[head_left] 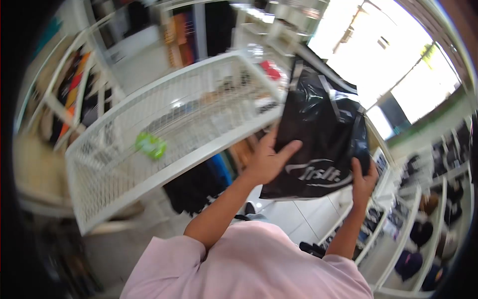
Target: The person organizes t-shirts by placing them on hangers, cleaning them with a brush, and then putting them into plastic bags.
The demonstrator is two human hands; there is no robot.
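Observation:
A glossy black plastic bag (318, 134) with white lettering hangs upright in front of me, to the right of a white wire basket. My left hand (266, 162) is at its left edge, the thumb lying across the front and the other fingers partly hidden beside and behind it. At the lower right edge, my right hand (364, 179) grips the bag, with its thumb pointing up and the fingers mostly out of sight behind. Whether anything is inside the bag cannot be seen.
The white wire basket (184, 189) stands to the left, with a bright green packet (151, 145) and clear packets in it. Dark clothes (196, 184) hang below it. Caps (409, 264) fill shelves on the right. Another clothes rack (74, 99) is at far left.

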